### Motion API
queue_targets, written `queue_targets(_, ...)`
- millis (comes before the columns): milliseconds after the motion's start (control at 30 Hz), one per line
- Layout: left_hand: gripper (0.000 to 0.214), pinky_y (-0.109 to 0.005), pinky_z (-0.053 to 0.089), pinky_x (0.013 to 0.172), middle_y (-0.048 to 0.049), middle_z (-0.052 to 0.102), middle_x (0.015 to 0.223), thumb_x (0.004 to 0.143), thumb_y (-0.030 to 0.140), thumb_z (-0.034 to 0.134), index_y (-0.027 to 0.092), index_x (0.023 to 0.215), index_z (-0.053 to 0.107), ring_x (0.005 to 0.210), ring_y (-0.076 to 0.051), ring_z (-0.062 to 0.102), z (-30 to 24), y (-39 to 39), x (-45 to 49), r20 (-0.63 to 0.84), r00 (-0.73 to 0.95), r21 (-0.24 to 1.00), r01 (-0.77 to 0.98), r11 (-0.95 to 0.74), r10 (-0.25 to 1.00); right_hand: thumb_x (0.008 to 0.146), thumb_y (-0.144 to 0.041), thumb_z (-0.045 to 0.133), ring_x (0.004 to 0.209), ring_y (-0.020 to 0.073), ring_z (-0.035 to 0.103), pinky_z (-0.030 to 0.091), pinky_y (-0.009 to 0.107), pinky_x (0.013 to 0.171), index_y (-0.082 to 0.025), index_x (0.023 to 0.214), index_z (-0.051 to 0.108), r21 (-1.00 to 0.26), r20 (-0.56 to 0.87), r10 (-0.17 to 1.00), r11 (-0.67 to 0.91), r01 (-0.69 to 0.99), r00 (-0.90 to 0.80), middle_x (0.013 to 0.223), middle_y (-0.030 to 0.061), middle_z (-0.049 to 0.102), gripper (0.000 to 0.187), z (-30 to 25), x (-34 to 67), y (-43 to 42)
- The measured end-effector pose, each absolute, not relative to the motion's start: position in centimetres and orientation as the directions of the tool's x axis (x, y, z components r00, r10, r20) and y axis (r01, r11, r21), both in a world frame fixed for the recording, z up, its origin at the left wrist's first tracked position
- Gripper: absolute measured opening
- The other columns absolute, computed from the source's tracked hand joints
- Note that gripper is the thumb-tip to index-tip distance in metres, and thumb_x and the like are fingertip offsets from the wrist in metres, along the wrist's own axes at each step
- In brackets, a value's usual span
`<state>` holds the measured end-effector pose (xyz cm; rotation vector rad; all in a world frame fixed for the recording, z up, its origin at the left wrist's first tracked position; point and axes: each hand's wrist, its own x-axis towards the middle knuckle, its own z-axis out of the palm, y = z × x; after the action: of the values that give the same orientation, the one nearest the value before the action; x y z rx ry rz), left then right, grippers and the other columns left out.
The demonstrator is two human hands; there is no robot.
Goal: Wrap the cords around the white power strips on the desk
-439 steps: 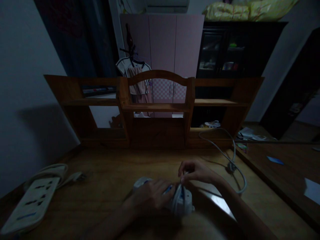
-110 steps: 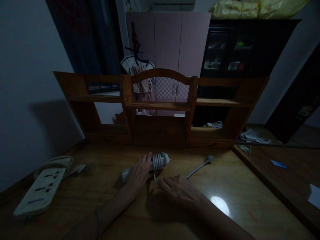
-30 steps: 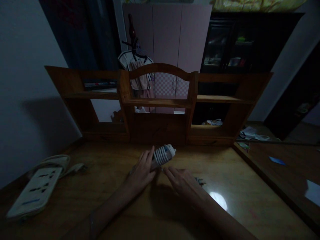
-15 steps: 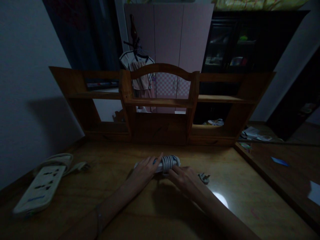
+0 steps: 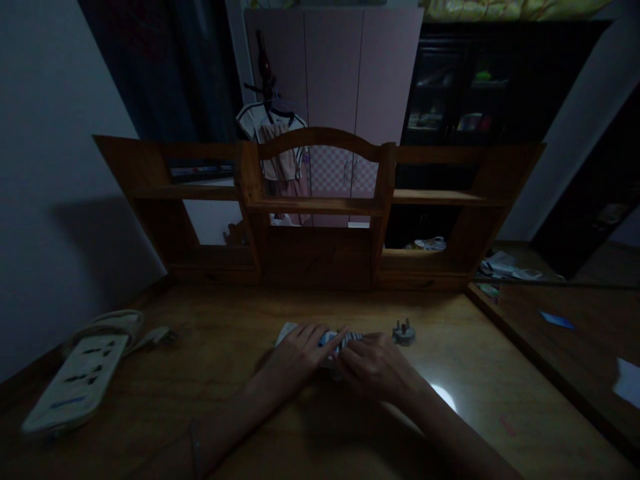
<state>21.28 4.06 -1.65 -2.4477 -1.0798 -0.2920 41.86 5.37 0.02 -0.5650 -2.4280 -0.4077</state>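
My left hand (image 5: 299, 350) is closed over a white power strip (image 5: 284, 331), and much of the strip is hidden under the fingers. Grey cord (image 5: 353, 337) is wound in tight loops round the strip's right end. Fingers of my right hand (image 5: 371, 360) are curled onto these loops from the right and cover part of them. Just beyond that hand, the three-pin plug (image 5: 404, 333) rests on the desk with its pins pointing up.
A second white power strip (image 5: 77, 383) lies at the left with its cord bundled behind it. Along the back of the desk (image 5: 240, 427) stands a wooden shelf unit (image 5: 320, 205). A blue card (image 5: 557, 320) lies on the lower surface at the right.
The wound strip has tilted and come slightly nearer, and my right hand now covers more of the loops. The plug has turned, its pins now upward.
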Motion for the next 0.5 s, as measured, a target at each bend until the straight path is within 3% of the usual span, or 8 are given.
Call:
queue_targets(233, 0.028, -0.041, 0.046, 0.093, -0.0132, 0.058, 0.11, 0.094, 0.018, 0.043, 0.009, 0.119, 0.052, 0.106, -0.024, 0.053, -2.8, 3.3, 22.5, 0.472, 0.779, -0.285, 0.578, -0.765, 0.412, 0.09, -0.018, 0.047, 0.045, 0.009, 0.038, 0.022, 0.027, 0.052, -0.017, 0.061, 0.051, 0.002, 0.666, 0.386, 0.855, 0.519, -0.638, 0.054, -0.0022, 0.053, 0.03, 1.6, 43.0, 5.4)
queue_targets(500, 0.02, -0.037, 0.049, 0.085, -0.011, 0.059, 0.101, 0.093, 0.016, 0.043, 0.012, 0.107, 0.057, 0.094, -0.023, 0.055, -2.5, 3.1, 22.8, 0.427, 0.829, -0.292, 0.504, -0.813, 0.36, 0.092, -0.022, 0.045, 0.042, 0.0075, 0.041, 0.022, 0.027, 0.051, -0.017, 0.055, 0.052, -0.116, 0.572, 0.493, 0.839, 0.531, -0.655, 0.049, -0.0017, 0.053, 0.038, 1.1, 42.6, 5.4)
